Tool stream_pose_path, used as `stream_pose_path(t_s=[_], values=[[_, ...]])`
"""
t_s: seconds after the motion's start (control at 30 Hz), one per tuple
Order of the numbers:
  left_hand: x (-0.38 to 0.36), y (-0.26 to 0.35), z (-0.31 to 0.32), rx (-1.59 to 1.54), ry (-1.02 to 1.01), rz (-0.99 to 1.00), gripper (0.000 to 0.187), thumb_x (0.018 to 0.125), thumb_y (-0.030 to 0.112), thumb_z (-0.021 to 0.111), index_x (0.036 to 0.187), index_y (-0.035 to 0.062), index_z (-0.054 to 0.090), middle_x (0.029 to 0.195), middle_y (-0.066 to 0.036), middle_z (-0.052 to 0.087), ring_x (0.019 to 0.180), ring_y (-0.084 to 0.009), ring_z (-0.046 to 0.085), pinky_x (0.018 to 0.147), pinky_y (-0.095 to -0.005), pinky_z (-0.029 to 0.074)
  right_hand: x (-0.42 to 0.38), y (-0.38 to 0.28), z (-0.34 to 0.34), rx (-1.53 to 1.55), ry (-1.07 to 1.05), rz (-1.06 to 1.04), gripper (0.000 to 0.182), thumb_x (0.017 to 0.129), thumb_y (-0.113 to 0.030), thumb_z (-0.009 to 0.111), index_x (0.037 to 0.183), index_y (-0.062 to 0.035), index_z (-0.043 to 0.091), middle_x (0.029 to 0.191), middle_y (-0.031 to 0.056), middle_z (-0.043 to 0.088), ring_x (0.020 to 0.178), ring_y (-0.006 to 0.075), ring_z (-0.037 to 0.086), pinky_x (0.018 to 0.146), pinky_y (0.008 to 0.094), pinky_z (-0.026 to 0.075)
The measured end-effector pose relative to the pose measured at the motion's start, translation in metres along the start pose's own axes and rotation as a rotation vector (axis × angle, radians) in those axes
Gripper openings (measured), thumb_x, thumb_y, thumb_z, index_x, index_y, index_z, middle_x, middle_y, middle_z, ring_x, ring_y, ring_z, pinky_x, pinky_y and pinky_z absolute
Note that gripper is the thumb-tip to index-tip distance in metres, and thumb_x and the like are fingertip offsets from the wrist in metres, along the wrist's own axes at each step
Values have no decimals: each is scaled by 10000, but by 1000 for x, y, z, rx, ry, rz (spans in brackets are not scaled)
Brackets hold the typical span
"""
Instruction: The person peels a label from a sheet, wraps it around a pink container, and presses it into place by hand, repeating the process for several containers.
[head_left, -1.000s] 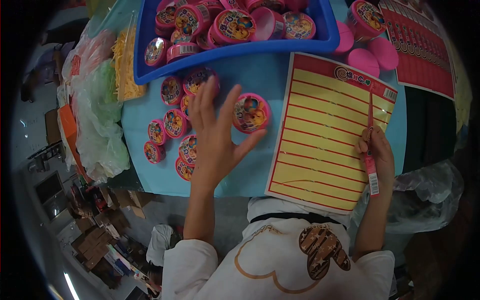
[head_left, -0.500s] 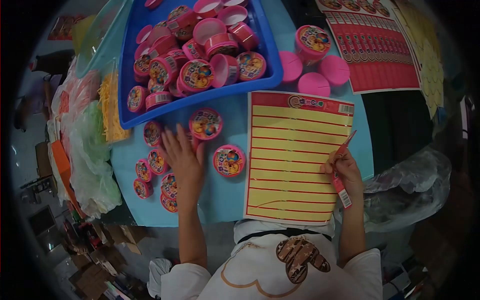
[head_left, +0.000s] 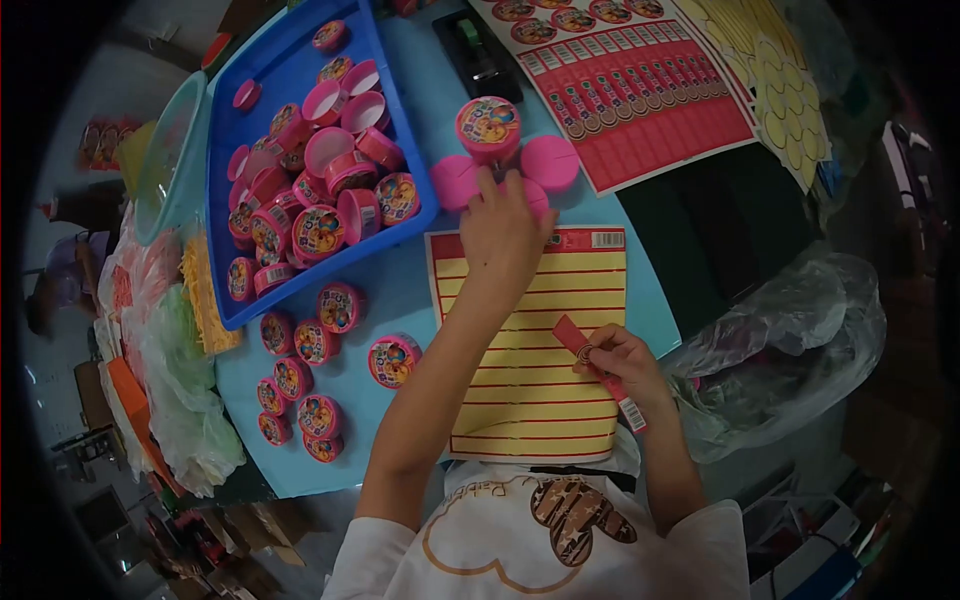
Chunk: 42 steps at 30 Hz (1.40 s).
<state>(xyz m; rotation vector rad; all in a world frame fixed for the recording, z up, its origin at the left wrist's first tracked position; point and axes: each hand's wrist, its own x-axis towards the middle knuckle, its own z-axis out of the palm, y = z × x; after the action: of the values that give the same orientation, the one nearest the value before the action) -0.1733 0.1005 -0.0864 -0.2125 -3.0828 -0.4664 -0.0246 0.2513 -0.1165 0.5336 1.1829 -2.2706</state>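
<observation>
My left hand (head_left: 500, 235) reaches over a plain pink round container (head_left: 528, 198), its fingers apart and touching or just above the top. Two more plain pink round containers (head_left: 455, 183) (head_left: 549, 163) flank it, with a tub bearing a picture label (head_left: 488, 128) behind. In my right hand (head_left: 628, 365) is a red label strip (head_left: 573, 338) with a barcode end, pinched between thumb and fingers. Beneath that hand lies a yellow backing sheet (head_left: 535, 393) with red lines. Several labelled pink tubs (head_left: 394, 361) stand on the table to the left.
A blue tray (head_left: 425, 215) holds many pink tubs and cups at the back left. Sheets of red labels (head_left: 640, 130) lie at the back right, near a black tool (head_left: 478, 60). Clear plastic bags (head_left: 790, 350) hang at the right, others (head_left: 185, 380) at the left.
My left hand has moved from the labelled tubs on the left to the plain pink containers at the back. My right hand keeps the label strip, now tilted the other way. The view has shifted.
</observation>
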Motion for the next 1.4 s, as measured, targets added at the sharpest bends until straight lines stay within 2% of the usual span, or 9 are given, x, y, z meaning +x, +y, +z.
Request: stream_pose_path(t_s=[0.1, 0.27, 0.33, 0.4, 0.47, 0.6, 0.77, 1.3, 1.4], values=[[0, -6, 5, -94, 48, 120, 530, 675, 211, 674, 1102, 19, 428, 1159, -205, 378, 920, -340, 508, 756, -379, 451, 3, 2, -2, 47, -36, -55, 91, 793, 10, 521, 877, -17, 501, 832, 93, 565, 690, 178, 581, 655, 268, 479], [-28, -8, -44, -473, 153, 347, 597, 693, 149, 657, 1204, 8, 382, 1169, -168, 391, 1059, -306, 448, 883, -361, 390, 2, -2, -2, 263, -75, -214, 79, 788, 13, 505, 854, -30, 498, 844, 109, 559, 645, 180, 554, 580, 227, 429], [-58, -11, -68, -1463, -190, 44, 599, 705, 147, 648, 1217, -3, 375, 1180, -137, 414, 1090, -244, 436, 912, -344, 361, -8, -18, 3, 311, -17, -267, 79, 784, 14, 500, 848, -33, 496, 852, 111, 556, 633, 181, 545, 565, 215, 412], [-82, -32, -65, -1500, -260, 90, 569, 721, 160, 634, 1208, -5, 388, 1177, -127, 424, 1089, -221, 437, 913, -341, 359, -15, -39, -2, 280, -261, -390, 128, 760, 41, 560, 864, -27, 528, 828, 98, 592, 747, 127, 571, 663, 214, 438], [-102, -32, -73, -1567, -348, 99, 433, 771, 231, 575, 1118, -13, 486, 1166, -119, 440, 1067, -209, 459, 919, -335, 354, -34, -72, 25, 46, -211, -340, 115, 749, 32, 581, 842, -23, 544, 799, 86, 591, 726, 116, 565, 643, 213, 436], [-115, -26, -75, -1396, -277, 192, 484, 794, 413, 552, 1021, -15, 554, 1128, -120, 454, 1045, -220, 465, 894, -329, 369, -55, -104, 86, -432, -147, -347, 120, 651, 64, 646, 729, -11, 592, 692, 61, 581, 637, 99, 540, 560, 205, 405], [-121, -23, -84, -1496, -263, 116, 759, 635, 702, 445, 922, 12, 581, 1031, -106, 478, 981, -215, 469, 822, -323, 389, -63, -105, 109, -619, -228, -315, 116, 646, 31, 673, 730, -10, 604, 704, 33, 594, 644, 82, 535, 562, 196, 394], [-125, -23, -87, -1454, -251, 145, 715, 711, 690, 391, 969, 31, 490, 1035, -134, 464, 986, -217, 460, 842, -331, 382, -66, -98, 114, -635, -151, -405, 122, 664, 17, 676, 744, -22, 593, 716, 25, 593, 652, 59, 530, 532, 177, 372], [-128, -9, -87, -1710, -227, 22, 580, 801, 599, 361, 990, 53, 414, 1059, -167, 462, 987, -216, 470, 846, -341, 403, -63, -95, 112, -714, -133, -508, 140, 663, 3, 687, 743, -25, 576, 719, 24, 580, 651, 67, 524, 549, 189, 382]])
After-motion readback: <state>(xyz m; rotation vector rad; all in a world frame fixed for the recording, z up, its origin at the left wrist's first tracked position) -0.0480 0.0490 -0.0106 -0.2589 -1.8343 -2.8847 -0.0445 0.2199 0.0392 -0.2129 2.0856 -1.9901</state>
